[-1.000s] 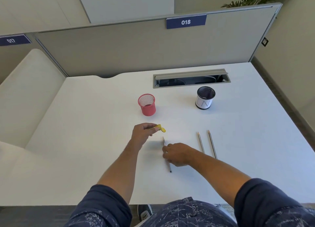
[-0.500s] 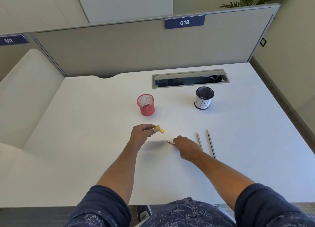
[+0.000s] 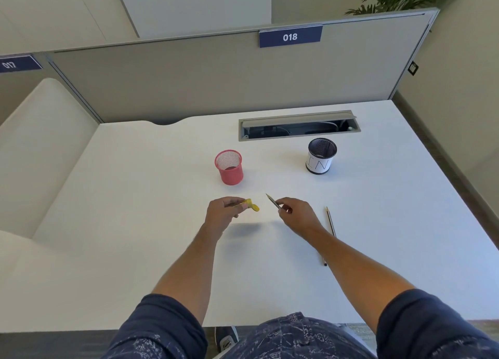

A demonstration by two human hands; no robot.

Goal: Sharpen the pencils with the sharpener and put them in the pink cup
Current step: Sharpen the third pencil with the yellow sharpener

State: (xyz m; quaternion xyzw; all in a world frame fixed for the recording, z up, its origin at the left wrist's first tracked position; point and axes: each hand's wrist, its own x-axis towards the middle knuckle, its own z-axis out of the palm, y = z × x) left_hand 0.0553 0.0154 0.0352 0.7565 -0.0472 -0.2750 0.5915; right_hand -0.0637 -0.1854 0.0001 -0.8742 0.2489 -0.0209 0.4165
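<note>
Just left of the frame's centre, we see the left hand point(image 3: 222, 215) above the white desk point(image 3: 135, 210), its fingers curled and pinching a small yellow sharpener point(image 3: 251, 204) that points right. Close beside it, at the centre, the right hand point(image 3: 297, 216) pinches a pencil point(image 3: 273, 201) between thumb and fingers, the tip aimed up and left toward the sharpener without touching it. Right of that hand, another pencil point(image 3: 330, 221) lies on the desk, partly hidden by the forearm; whether a second lies beside it we cannot tell. Above the hands, the pink cup point(image 3: 229, 167) stands upright and appears to hold no pencils. Farther right stands a black mesh cup point(image 3: 321, 156) with a white label; we cannot see anything inside it.
</note>
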